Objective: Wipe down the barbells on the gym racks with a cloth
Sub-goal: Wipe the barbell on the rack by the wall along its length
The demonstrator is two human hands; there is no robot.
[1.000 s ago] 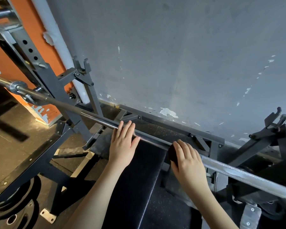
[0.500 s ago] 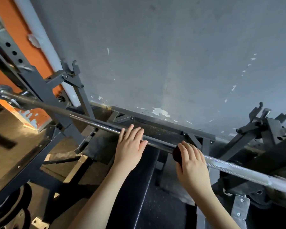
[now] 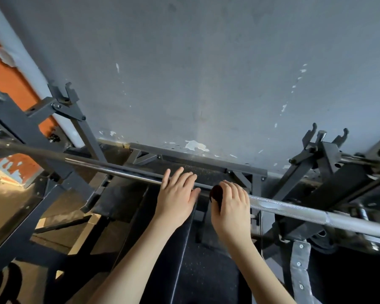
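A long steel barbell lies across the bench rack, running from the left edge down to the right edge. My left hand rests on the bar with straight fingers laid over it. Just to its right, my right hand curls over the bar and holds a small dark cloth against it. Only a bit of the cloth shows past my fingers. Right of my hand the bar is bright and knurled; left of my hands it looks darker.
A black bench pad sits below my arms. Grey rack uprights with hooks stand at the left and right. A grey wall is close behind. Dark weight plates sit at the lower left.
The view has swung to the right, so more of the right upright shows. My right hand with the cloth has slid closer to my left hand along the bar.
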